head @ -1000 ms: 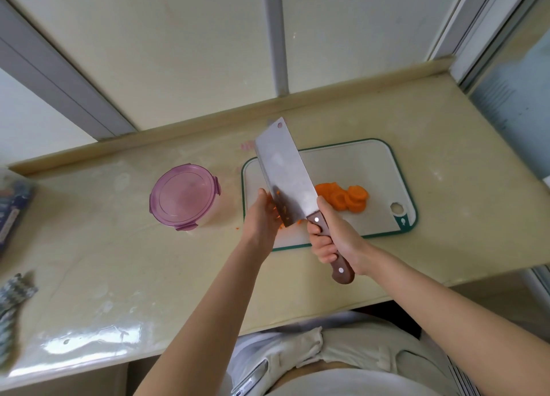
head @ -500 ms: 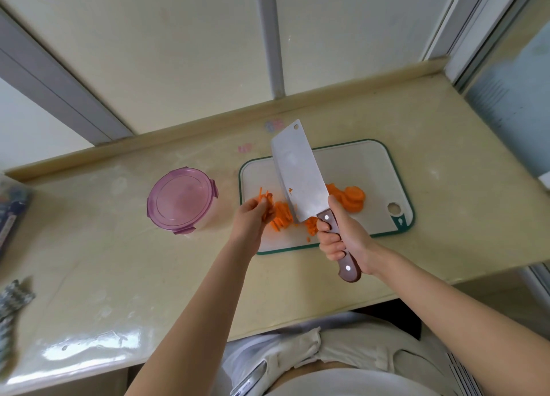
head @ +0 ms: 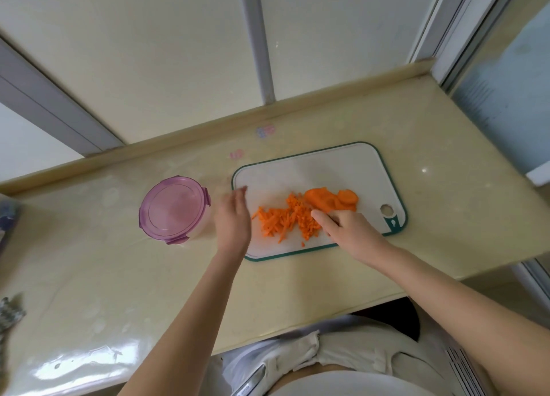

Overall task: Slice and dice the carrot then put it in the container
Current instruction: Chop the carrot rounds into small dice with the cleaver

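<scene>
Two lots of carrot lay on the cutting board (head: pixel 327 166): a loose heap of carrot strips (head: pixel 282 221) in the middle, and a small stack of carrot slices (head: pixel 330 200) touching its far right side, not yet cut down. I judged the job roughly half done. The slicing looked finished, but the strips were long rather than diced, and the stacked rounds had to be cut too. None of it had gone into the container (head: pixel 172 209), which stood on the counter (head: pixel 89 276) just left of the board with its purple lid (head: pixel 166 199) clipped on.

My left hand (head: pixel 233 220) hovered over the board's left edge, between container and strips, its fingers (head: pixel 239 193) straight, close together and blurred, holding nothing. My right hand (head: pixel 348 232) sat at the near right of the heap, thumb (head: pixel 320 216) pointing into the strips and the other fingers curled under. I could not tell whether they gripped anything, since the palm hid whatever was beneath.
</scene>
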`<state>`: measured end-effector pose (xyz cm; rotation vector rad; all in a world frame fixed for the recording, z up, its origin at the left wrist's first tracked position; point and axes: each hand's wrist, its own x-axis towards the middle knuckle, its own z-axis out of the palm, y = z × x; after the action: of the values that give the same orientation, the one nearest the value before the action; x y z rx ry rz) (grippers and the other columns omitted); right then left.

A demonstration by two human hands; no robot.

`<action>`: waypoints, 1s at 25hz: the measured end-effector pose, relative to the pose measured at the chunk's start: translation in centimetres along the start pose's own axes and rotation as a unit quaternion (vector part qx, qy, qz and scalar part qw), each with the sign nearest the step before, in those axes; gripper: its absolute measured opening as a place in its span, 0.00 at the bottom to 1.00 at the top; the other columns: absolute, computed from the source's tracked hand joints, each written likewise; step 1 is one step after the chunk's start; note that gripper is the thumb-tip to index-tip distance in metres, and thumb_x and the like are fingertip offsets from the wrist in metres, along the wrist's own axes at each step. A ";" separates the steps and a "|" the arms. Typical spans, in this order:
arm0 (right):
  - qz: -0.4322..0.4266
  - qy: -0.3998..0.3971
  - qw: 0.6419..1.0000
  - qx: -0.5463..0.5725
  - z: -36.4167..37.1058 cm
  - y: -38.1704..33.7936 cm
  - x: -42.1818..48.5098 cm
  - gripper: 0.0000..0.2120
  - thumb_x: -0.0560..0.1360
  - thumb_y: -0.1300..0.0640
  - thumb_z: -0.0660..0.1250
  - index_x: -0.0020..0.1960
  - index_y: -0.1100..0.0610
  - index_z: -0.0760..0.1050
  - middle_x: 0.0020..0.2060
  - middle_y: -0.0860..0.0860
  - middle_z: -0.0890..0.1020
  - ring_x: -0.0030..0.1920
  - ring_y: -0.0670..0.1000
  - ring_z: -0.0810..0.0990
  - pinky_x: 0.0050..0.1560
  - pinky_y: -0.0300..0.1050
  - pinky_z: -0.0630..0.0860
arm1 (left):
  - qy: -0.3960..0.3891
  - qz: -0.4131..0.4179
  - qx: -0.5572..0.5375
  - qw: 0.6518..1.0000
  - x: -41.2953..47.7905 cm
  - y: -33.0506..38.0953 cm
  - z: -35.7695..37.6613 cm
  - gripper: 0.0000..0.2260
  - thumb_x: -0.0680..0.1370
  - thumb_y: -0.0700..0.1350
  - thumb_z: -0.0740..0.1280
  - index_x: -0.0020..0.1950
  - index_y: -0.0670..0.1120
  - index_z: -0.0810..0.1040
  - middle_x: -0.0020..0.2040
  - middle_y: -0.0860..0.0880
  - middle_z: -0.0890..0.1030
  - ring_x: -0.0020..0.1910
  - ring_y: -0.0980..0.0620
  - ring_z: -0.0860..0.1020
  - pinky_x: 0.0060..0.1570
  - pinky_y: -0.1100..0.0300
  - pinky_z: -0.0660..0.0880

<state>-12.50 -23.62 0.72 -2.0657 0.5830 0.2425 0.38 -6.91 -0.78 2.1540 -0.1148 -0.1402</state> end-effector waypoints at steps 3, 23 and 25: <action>-0.070 0.022 0.981 -0.181 -0.8 0.7 -0.3 0.24 0.75 0.35 0.58 0.31 0.52 0.65 0.25 0.47 0.69 0.28 0.49 0.69 0.30 0.44 0.62 | 0.169 0.101 -0.077 0.977 0.5 1.8 -2.5 0.11 0.78 0.41 0.55 0.53 0.43 0.76 0.51 0.46 0.75 0.49 0.52 0.73 0.50 0.60 0.69; -0.124 0.027 0.930 -0.344 0.4 2.3 -1.6 0.23 0.74 0.30 0.56 0.41 0.51 0.71 0.42 0.51 0.83 0.46 0.54 0.81 0.39 0.45 0.64 | -0.194 0.288 0.051 0.936 -0.2 -0.9 0.9 0.15 0.78 0.38 0.57 0.63 0.42 0.76 0.56 0.50 0.78 0.58 0.50 0.75 0.62 0.58 0.68; -0.084 0.045 0.951 -0.295 0.3 2.4 -1.7 0.23 0.74 0.31 0.58 0.41 0.50 0.74 0.39 0.49 0.82 0.45 0.53 0.81 0.38 0.44 0.66 | -0.076 0.271 0.009 0.959 -0.5 -1.2 0.3 0.18 0.75 0.30 0.55 0.59 0.41 0.78 0.51 0.49 0.76 0.49 0.54 0.74 0.54 0.66 0.70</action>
<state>-15.13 -23.91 -0.59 -2.7030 0.4133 0.2444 -0.16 -6.45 -1.94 2.0496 -0.7894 0.0148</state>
